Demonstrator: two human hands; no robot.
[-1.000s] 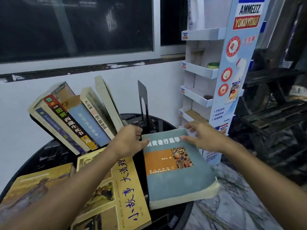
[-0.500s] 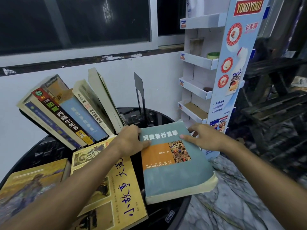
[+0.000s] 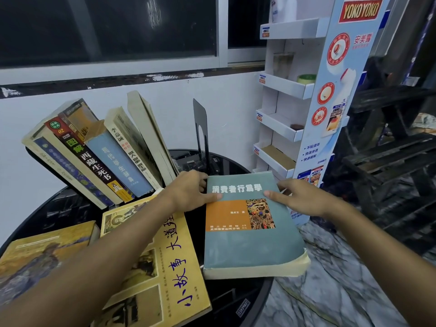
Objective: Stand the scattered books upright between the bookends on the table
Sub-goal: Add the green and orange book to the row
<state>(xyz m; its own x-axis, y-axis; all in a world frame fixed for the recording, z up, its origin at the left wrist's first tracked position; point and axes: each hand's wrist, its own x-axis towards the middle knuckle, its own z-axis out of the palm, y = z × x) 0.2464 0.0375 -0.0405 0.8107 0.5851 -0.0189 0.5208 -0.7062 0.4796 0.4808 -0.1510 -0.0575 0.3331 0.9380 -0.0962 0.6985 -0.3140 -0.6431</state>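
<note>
Teal book [image 3: 250,241] lies flat just in front of the bookend [image 3: 200,128], left hand [image 3: 188,192] and right hand [image 3: 299,197] gripping its far corners; leaning books [image 3: 99,152] beside could topple if bumped.

A white wall [image 3: 212,119] runs behind, topped by a chipped dark sill [image 3: 132,80] and a dark window [image 3: 106,27] catching a pale glare at twelve o'clock. At two o'clock stands a white cardboard display rack [image 3: 286,87] with a blue "YOKOYOKO" side panel [image 3: 339,74]. Dark wooden slats [image 3: 396,142] crowd three o'clock. The floor [image 3: 335,279] at five o'clock is grey-veined marble.
</note>
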